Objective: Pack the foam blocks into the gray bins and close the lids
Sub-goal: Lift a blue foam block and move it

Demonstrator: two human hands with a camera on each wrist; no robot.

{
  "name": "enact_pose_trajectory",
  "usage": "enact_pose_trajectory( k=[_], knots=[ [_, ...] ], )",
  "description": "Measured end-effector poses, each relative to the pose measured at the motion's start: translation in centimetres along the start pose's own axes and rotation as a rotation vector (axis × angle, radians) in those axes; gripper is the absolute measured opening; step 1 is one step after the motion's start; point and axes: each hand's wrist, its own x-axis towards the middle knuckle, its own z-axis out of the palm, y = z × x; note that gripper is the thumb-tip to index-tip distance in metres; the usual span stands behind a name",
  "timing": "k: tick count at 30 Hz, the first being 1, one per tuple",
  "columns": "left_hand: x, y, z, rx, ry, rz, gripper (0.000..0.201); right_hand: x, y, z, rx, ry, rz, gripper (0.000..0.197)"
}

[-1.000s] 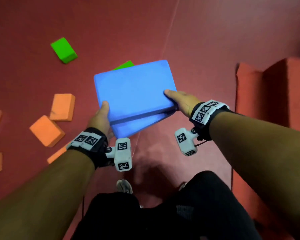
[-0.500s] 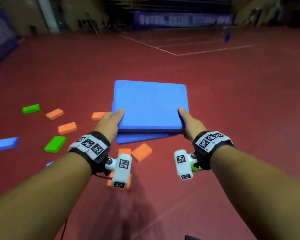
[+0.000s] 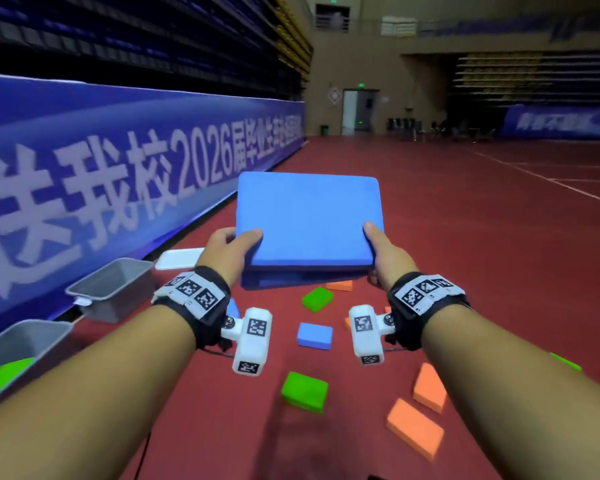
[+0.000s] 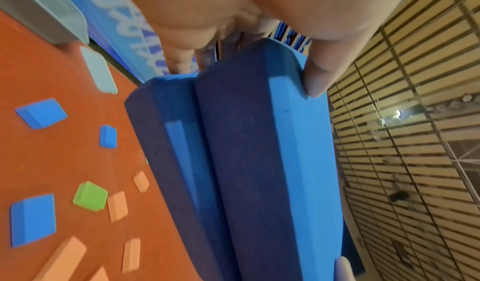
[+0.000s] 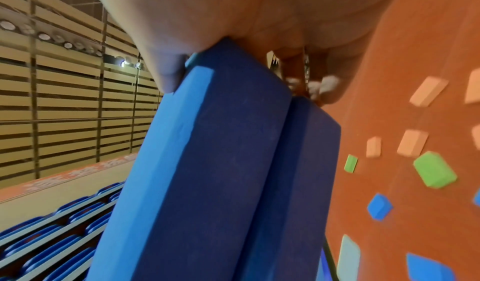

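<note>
Two large blue foam blocks (image 3: 309,216) are stacked flat and held in the air in front of me. My left hand (image 3: 234,251) grips their near left corner, thumb on top. My right hand (image 3: 383,254) grips the near right corner the same way. The wrist views show both slabs edge-on, the blue foam blocks (image 4: 246,162) pinched between thumb and fingers, and the blue foam blocks (image 5: 221,172) likewise. Two open gray bins stand at the left by the banner: the farther gray bin (image 3: 113,289), and the nearer gray bin (image 3: 21,344) with a green block (image 3: 6,375) inside.
A white lid (image 3: 181,258) lies on the red floor beyond the farther bin. Small blocks are scattered below my hands: green block (image 3: 305,391), blue block (image 3: 315,336), orange block (image 3: 414,427). A blue banner wall (image 3: 118,161) runs along the left.
My view has swung up and left from the floor to the banner wall and the bins. Both hands keep the same grip on the stacked blue blocks.
</note>
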Motion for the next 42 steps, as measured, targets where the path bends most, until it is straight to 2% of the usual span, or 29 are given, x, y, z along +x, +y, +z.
enact_pose_trajectory(
  k=[3,7,10,12,14,17,21,25,27,28,29,31,33,35,38,42],
  knots=[
    [2.2,0.6,-12.3,0.005,0.083,0.024,0.042,-0.5,-0.8,12.8,0.039,-0.138,0.0,0.053],
    [4.5,0.9,-25.3,0.027,0.217,0.018,0.019,-1.6,-1.8,27.0,0.017,-0.285,-0.015,0.043],
    [5.9,0.3,-32.0,0.003,0.267,-0.029,0.023,-1.6,-2.4,34.9,0.017,-0.347,-0.012,0.045],
    [7.2,-0.7,-37.0,0.0,0.334,-0.033,0.015,-1.0,-2.4,41.4,-0.016,-0.397,-0.002,0.045],
    [8.4,-1.6,-40.6,-0.017,0.386,-0.052,0.007,-0.5,-2.3,46.3,-0.028,-0.44,0.008,0.041],
    [11.3,-3.3,-46.3,-0.05,0.48,-0.078,0.021,1.1,-1.8,54.8,0.006,-0.535,-0.01,0.034],
    [16.5,-3.7,-52.5,-0.041,0.576,-0.051,0.024,4.7,-2.6,65.6,0.079,-0.642,-0.05,0.029],
    [22.6,-3.4,-57.9,-0.024,0.674,-0.05,0.032,8.6,-4.3,76.2,0.097,-0.769,0.004,0.028],
    [25.5,-3.8,-61.0,-0.032,0.722,-0.057,0.043,10.3,-5.3,81.0,0.071,-0.827,0.015,0.028],
    [26.5,-4.0,-62.0,-0.027,0.746,-0.062,0.046,10.9,-5.4,83.1,0.028,-0.861,0.002,0.033],
    [27.6,-4.3,-63.1,-0.023,0.765,-0.068,0.037,11.5,-5.5,85.2,0.002,-0.879,-0.028,0.041],
    [30.4,-5.4,-66.1,-0.022,0.8,-0.095,0.006,12.4,-5.7,90.0,-0.02,-0.907,-0.066,0.057],
    [33.0,-6.6,-69.1,-0.033,0.825,-0.137,0.012,13.5,-4.9,95.0,-0.057,-0.928,-0.033,0.076],
    [35.2,-8.0,-72.3,-0.04,0.855,-0.181,0.009,14.6,-4.0,99.3,-0.055,-0.96,-0.002,0.085],
    [39.3,-11.2,-77.8,-0.056,0.875,-0.253,0.004,16.2,-3.4,106.0,-0.084,-0.978,0.018,0.077],
    [45.8,-15.0,-85.2,-0.074,0.886,-0.263,0.006,18.8,-2.5,116.1,-0.1,-0.972,-0.017,0.049]
  ],
)
